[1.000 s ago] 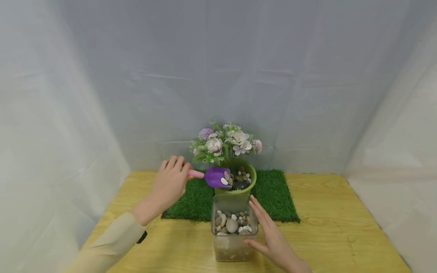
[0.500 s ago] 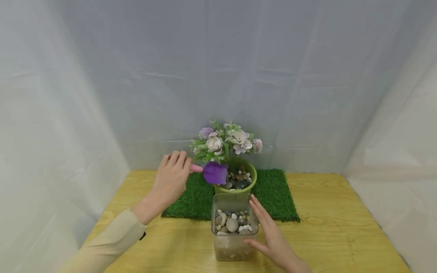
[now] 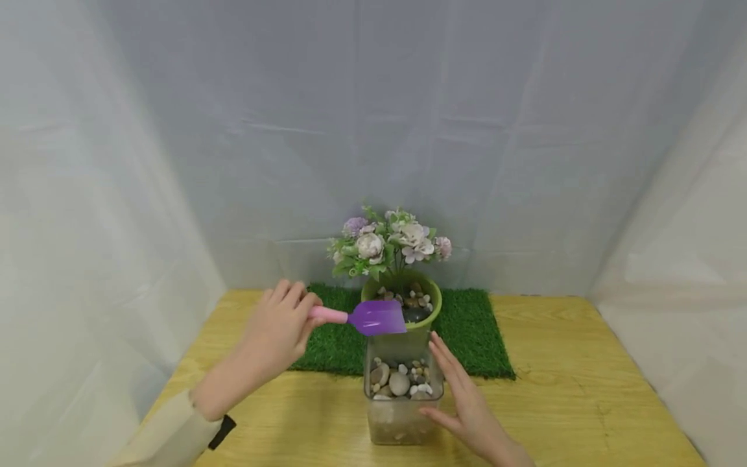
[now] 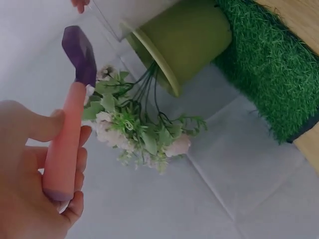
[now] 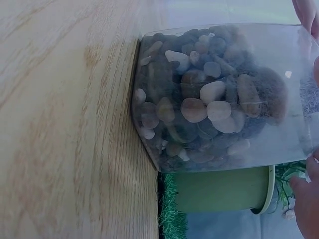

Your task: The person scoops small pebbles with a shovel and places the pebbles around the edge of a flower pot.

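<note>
My left hand (image 3: 273, 334) grips the pink handle of a small toy shovel (image 3: 379, 317). Its purple blade hovers over the near left rim of a green flowerpot (image 3: 436, 305), and no stones show on it. In the left wrist view, fingers and thumb curl round the handle (image 4: 65, 144). The pot holds artificial flowers (image 3: 388, 243) and pebbles. Nearer to me stands a clear plastic container (image 3: 397, 421) partly filled with mixed stones (image 5: 209, 99). My right hand (image 3: 469, 408) rests on the container's right side, fingers fairly straight, thumb at the near face.
A green artificial-grass mat (image 3: 473, 334) lies beneath the pot. The wooden table (image 3: 572, 389) extends on both sides. Pale sheeting (image 3: 373, 130) hangs behind the flowers and at both sides.
The shovel carried several stones over the pot, then tipped toward it. Now the blade is level without visible stones, and my left hand has come back toward me. The right hand stays put.
</note>
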Available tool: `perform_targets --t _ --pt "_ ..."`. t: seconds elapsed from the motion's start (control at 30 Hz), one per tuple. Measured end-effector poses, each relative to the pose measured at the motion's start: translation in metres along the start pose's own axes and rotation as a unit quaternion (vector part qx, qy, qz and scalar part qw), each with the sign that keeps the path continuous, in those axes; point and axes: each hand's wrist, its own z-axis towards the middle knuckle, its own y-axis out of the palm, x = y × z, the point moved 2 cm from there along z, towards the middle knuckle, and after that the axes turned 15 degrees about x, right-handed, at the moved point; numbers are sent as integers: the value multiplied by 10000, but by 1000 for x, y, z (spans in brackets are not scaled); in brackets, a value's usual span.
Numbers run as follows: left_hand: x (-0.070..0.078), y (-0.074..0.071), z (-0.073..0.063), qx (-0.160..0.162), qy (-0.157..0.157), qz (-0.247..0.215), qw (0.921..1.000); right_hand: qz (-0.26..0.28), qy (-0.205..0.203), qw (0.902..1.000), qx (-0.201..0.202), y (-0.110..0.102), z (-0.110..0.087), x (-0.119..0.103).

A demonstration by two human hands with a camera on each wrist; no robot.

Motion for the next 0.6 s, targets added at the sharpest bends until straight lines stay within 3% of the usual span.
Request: perform_targets --t 0.1,0.33,0.47,0.6 --pt "12 -5 1 -184 234 -58 9995 -41 21 10000 -14 -2 -1 -1" --pt "42 0 14 -709 969 -5 9928 -169 188 9996 -156 -4 0 -2" --pt "60 5 24 -1311 1449 689 9783 -138 156 9997 -148 -4 0 -2" --pt "80 14 28 -1288 2045 1325 9613 -114 80 9998 -109 -4 0 -2"
